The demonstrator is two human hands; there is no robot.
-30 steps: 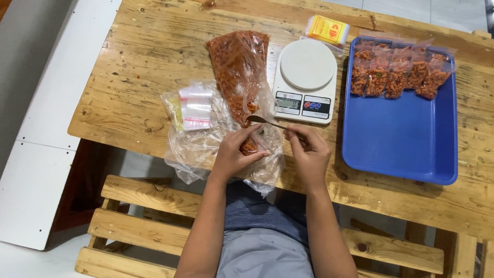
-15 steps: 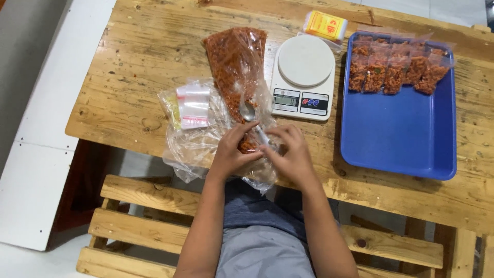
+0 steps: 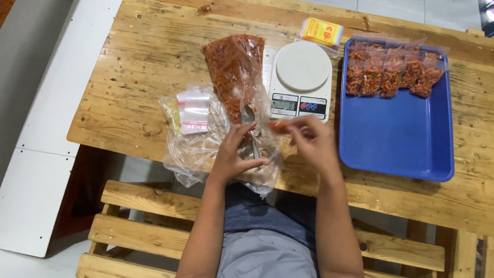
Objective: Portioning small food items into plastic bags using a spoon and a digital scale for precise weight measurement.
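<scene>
Both hands work at the near edge of the wooden table. The left hand pinches the handle of a metal spoon, whose bowl lies on the crumpled clear plastic. The right hand is blurred; its fingertips grasp a small orange-filled packet, lifted just in front of the white kitchen scale. A large bag of orange snack lies left of the scale, with a stack of small clear pouches beside it. Further right, a blue tray holds filled packets along its far side. A yellow box sits behind the scale.
</scene>
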